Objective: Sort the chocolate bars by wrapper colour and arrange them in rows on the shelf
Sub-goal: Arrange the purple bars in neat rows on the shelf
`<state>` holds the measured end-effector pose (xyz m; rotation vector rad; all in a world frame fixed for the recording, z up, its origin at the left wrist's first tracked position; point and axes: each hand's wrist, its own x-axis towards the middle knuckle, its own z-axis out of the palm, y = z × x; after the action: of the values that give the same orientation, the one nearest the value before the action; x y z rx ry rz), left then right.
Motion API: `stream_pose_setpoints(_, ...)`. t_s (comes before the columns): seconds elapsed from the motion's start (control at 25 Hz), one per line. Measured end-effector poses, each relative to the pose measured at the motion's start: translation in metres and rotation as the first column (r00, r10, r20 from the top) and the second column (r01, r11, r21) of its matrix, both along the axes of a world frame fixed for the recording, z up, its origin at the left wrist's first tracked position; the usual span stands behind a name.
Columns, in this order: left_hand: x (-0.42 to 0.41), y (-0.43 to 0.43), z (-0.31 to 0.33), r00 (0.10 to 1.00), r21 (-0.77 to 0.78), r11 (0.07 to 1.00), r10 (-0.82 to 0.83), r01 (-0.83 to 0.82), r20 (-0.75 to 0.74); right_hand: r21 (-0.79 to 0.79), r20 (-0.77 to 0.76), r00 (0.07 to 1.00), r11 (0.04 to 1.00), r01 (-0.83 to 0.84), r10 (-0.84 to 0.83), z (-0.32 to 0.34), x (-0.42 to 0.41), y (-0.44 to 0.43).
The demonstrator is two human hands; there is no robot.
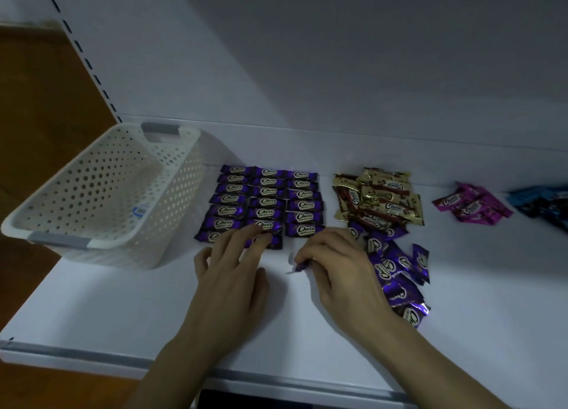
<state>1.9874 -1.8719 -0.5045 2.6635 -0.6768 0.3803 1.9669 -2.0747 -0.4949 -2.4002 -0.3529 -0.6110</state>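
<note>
Left grip (233, 267) is laid flat, fingers (250, 241) straight, on the front of the purple rows (267, 202), apparently to hold alignment; right grip (335, 264) is clamped on one purple bar (299, 266) over the shelf (123, 310), judged next for the third column.

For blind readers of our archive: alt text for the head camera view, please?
On a white shelf, the left hand rests flat on a neat grid of purple bars while the right hand pinches one more purple bar. A loose purple pile, gold pile, pink pile and blue pile lie to the right, a white basket to the left.
</note>
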Motion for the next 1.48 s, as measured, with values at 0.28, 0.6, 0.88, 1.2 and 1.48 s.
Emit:
stream_pose_setpoints(0.28,-0.002,-0.001,0.002,0.998,0.098,0.995,-0.023,0.028,-0.050,0.114,-0.100,0.995,0.993,0.041,-0.030,0.002,-0.005,-0.002)
stream_pose_setpoints(0.6,-0.002,0.000,0.001,0.998,0.092,0.996,-0.017,0.023,-0.065,0.287,-0.229,0.970,0.947,0.145,-0.080,0.002,-0.006,-0.004)
stream_pose_setpoints(0.88,-0.003,0.000,0.001,0.997,0.078,0.997,-0.024,0.029,-0.069,0.165,-0.174,0.971,0.967,0.194,-0.165,0.005,-0.001,-0.006)
stream_pose_setpoints(1.2,-0.003,0.001,-0.002,0.997,0.070,0.997,-0.032,0.037,-0.070,0.107,0.066,0.974,0.972,0.210,-0.218,0.009,0.003,-0.005)
stream_pose_setpoints(1.48,-0.003,0.001,-0.004,0.997,0.079,0.996,-0.045,0.050,-0.059,-0.041,0.092,0.989,0.992,0.118,-0.114,-0.003,0.014,-0.009)
